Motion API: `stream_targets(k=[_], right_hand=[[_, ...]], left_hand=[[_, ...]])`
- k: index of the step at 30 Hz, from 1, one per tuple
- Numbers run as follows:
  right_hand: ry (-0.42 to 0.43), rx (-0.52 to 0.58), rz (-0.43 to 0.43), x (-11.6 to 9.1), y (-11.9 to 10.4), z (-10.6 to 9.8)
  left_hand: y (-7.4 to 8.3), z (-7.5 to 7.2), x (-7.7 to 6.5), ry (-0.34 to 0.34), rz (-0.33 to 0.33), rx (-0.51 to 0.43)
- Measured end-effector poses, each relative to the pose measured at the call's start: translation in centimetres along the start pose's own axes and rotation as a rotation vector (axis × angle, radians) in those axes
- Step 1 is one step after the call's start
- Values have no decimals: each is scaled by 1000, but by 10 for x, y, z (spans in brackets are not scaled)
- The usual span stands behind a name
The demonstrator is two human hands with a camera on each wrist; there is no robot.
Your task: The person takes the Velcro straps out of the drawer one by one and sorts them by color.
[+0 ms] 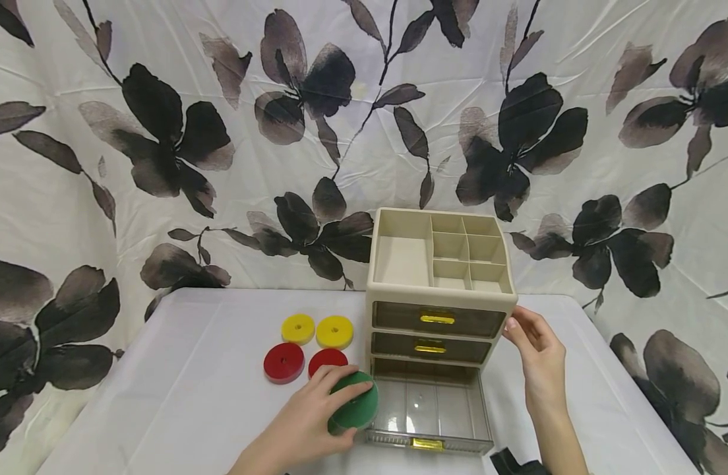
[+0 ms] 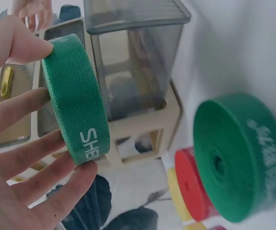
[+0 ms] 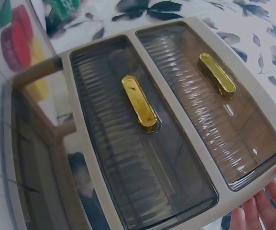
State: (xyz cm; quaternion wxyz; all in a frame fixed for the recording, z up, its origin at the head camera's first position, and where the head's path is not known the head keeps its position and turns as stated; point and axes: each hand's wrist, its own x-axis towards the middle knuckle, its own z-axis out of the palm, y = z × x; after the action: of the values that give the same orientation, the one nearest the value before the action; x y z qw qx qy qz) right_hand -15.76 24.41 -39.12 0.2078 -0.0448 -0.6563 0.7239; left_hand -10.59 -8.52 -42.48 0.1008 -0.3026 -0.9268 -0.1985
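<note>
My left hand grips a green roll of fabric tape between thumb and fingers, tilted on edge beside the open bottom drawer of a cream drawer organizer. In the left wrist view, white lettering shows on the roll's outer face. A second green roll lies close to that hand; in the head view it is hidden. My right hand touches the organizer's right side near the top drawer, its fingertips resting along the edge.
Two yellow rolls and two red rolls lie left of the organizer on the white table. Two smoky upper drawers with gold handles are closed. A divided tray tops the organizer. Floral cloth hangs behind.
</note>
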Motion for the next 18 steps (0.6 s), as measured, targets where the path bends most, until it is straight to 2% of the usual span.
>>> stream_targets(k=[6,14,18], right_hand=[[8,-12,2,0,-1,0],[10,-16,12,0,0,0],[10,-10,6,0,0,0]], left_hand=[[-8,-3,-13,-34,-90,-1],[-15,-8,-29,-76,-253,-31],[-20,-8,-38,-74,-328,-49]])
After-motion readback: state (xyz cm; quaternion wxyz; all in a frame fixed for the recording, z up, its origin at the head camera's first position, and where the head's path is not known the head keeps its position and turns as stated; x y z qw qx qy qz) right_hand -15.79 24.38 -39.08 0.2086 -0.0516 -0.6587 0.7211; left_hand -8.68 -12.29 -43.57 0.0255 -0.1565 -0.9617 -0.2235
